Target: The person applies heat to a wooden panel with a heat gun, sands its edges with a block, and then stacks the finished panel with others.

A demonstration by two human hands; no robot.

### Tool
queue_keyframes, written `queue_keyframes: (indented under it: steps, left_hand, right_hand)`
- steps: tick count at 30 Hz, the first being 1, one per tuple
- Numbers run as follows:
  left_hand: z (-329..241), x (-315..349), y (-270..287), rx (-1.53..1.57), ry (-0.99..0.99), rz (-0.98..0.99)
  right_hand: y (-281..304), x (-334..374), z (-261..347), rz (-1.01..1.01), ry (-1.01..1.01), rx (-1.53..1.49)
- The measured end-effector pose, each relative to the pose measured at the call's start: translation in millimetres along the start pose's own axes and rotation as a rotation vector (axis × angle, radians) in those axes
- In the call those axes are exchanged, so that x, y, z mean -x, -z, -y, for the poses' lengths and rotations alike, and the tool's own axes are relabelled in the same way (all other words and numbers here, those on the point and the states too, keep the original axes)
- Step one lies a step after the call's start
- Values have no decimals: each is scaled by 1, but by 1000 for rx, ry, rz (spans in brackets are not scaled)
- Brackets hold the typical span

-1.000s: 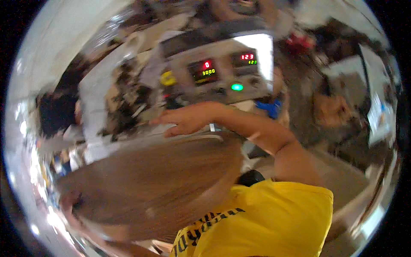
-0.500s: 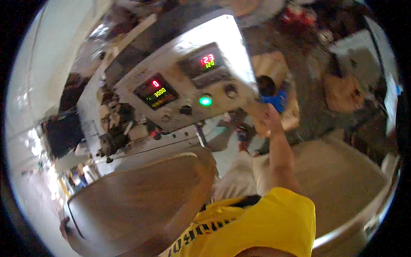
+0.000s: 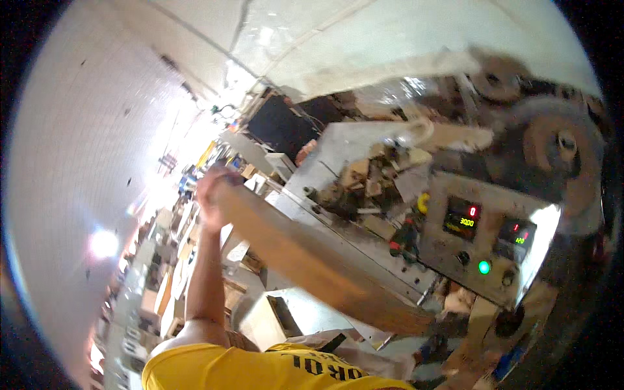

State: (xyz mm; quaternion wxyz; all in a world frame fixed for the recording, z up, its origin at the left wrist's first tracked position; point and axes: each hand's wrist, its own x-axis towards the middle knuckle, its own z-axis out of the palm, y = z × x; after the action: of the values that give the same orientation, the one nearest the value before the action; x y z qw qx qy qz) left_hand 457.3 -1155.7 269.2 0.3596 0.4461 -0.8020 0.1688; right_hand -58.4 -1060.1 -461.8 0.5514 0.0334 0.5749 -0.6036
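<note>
My left hand [image 3: 218, 195], at the end of a raised arm, is closed round the far left end of a long wooden board [image 3: 312, 263]. The board slants down to the right across the front of a machine. Its lower end comes close to the control box [image 3: 491, 237], which has two lit digital displays and a glowing green button [image 3: 483, 267]. At the lower right, a blurred skin-toned shape beside a blue object [image 3: 510, 364] may be my right arm; its fingers cannot be made out.
Wood scraps [image 3: 374, 179] are heaped on the grey machine top. Behind the control box stands a large round machine part [image 3: 565, 143]. A black panel [image 3: 276, 123] is farther back. Many wooden pieces and boxes crowd the floor at left, and a pale box [image 3: 263, 322] stands below the board.
The view has swung left, so the control box now appears farther right. My left hand and the board end have risen from the lower left. My right hand, earlier beside the blue object, is now indistinct.
</note>
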Motion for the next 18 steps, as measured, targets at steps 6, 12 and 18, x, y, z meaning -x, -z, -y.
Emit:
queue_keyframes:
  steps: [6, 12, 18]
  left_hand:
    - [-46, -37, 7, -77, -117, 182]
    - [-61, -34, 43, 47, -86, 187]
    - [4, -27, 79, -84, -110, 312]
  right_hand:
    - [-90, 60, 69, 69, 298, 468]
    - [-127, 132, 151, -28, 689, 682]
    - [-40, 201, 290, -495, 1098, 700]
